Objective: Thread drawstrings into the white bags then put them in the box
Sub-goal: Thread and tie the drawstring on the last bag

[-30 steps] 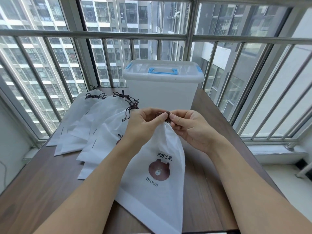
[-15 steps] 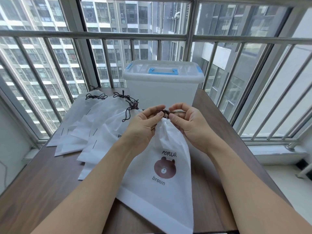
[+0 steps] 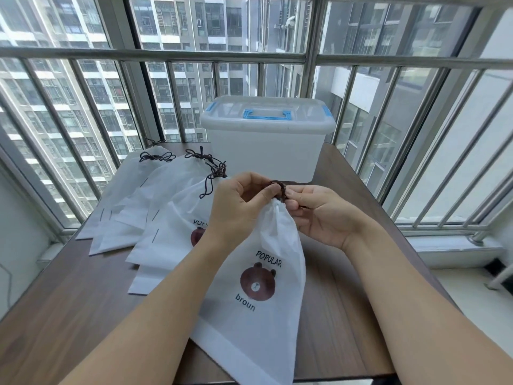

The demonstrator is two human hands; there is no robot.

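Both hands, left (image 3: 238,209) and right (image 3: 319,215), pinching cord (image 3: 277,187) at gathered bag (image 3: 266,262) neck. Thin, floppy, light; best held by the neck.

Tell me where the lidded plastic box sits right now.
The box stands at the table's far edge, centre of view, against the railing, behind both hands and right of the bags.

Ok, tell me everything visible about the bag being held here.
The white bag looks like thin non-woven fabric, printed with "POPULAR", a brown bear face and "broun". Its mouth is gathered tight, where the left hand and right hand pinch the dark drawstring. Its lower part lies on the wooden table, overlapping another bag.
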